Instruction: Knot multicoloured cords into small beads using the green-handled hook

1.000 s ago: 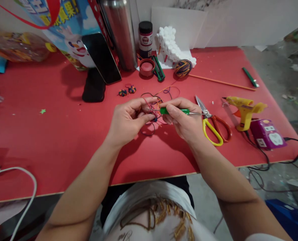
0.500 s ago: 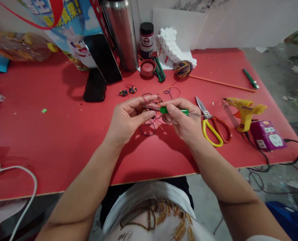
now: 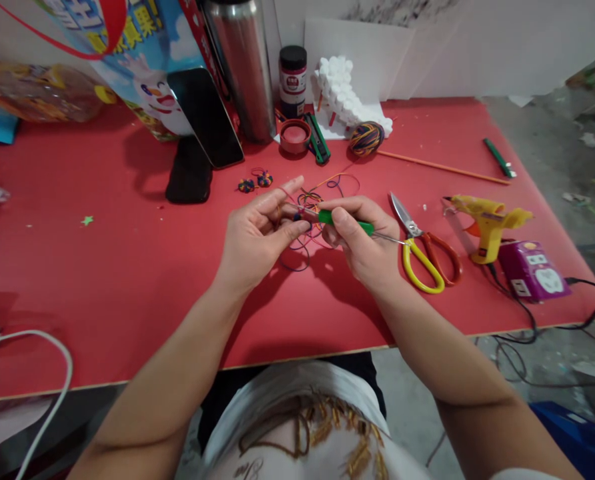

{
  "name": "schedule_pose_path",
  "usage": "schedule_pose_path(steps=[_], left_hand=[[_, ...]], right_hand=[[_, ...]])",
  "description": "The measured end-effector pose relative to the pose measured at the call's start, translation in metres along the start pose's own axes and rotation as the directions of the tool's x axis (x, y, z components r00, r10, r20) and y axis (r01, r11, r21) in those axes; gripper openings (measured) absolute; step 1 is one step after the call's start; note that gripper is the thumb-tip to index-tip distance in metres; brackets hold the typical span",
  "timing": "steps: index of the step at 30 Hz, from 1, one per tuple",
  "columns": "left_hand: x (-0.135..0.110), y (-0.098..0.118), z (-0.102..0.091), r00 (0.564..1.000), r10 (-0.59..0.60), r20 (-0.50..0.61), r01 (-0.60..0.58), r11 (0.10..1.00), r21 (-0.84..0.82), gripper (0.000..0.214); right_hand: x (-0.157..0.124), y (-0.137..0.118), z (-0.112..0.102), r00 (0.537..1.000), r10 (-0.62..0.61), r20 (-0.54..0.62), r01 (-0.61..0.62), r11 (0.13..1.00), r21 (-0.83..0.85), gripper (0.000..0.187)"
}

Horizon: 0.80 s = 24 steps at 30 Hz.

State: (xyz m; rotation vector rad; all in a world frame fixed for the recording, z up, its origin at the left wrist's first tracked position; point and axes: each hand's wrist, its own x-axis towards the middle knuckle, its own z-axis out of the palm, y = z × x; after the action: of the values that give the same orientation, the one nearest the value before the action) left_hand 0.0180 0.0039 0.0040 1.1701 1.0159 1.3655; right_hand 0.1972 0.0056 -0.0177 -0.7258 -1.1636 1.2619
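Observation:
Over the red table, my right hand (image 3: 370, 240) grips a crochet hook by its green handle (image 3: 326, 217), thumb on top. A thin metal end of the hook sticks out past the hand on the right. Its other end points into my left hand (image 3: 250, 233), where thumb and fingers pinch a small piece of multicoloured yarn work (image 3: 299, 217). A strand runs up over the raised left forefinger. Loose yarn (image 3: 297, 269) lies in loops beneath both hands. The hook's very tip is hidden among the yarn and fingers.
Scissors (image 3: 425, 263), a yellow glue gun (image 3: 490, 223) and a purple box (image 3: 533, 272) are to the right. Behind the hands lie two small yarn pieces (image 3: 255, 181), a yarn ball (image 3: 366, 139), a green cutter (image 3: 319, 140), a phone (image 3: 206, 120) and a steel bottle (image 3: 245, 67).
The crochet hook has tilted, its right end now lower and its left end further in at the yarn. My left forefinger has lifted and straightened; more of the yarn work shows.

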Motion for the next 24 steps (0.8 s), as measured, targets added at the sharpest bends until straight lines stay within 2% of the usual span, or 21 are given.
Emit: schedule_pose_path(steps=[6, 12, 18, 24], left_hand=[[0.002, -0.001, 0.000, 0.999, -0.034, 0.015, 0.034, 0.999, -0.030, 0.067], [0.002, -0.005, -0.004, 0.997, -0.040, 0.072, 0.043, 0.998, -0.038, 0.063], [0.002, 0.007, -0.009, 0.978, -0.124, 0.168, 0.115, 0.991, 0.063, 0.070], [0.002, 0.014, -0.013, 0.964, -0.146, 0.224, 0.119, 0.984, 0.132, 0.078]], right_hand=[[0.000, 0.001, -0.001, 0.999, -0.041, 0.027, 0.041, 0.999, 0.002, 0.014], [0.000, 0.003, -0.002, 0.999, -0.047, 0.026, 0.047, 0.999, -0.003, 0.013], [0.002, 0.000, -0.006, 0.998, -0.012, 0.063, 0.013, 1.000, -0.007, 0.014], [0.003, -0.003, -0.008, 0.996, 0.009, 0.087, -0.005, 0.999, -0.046, 0.013]])
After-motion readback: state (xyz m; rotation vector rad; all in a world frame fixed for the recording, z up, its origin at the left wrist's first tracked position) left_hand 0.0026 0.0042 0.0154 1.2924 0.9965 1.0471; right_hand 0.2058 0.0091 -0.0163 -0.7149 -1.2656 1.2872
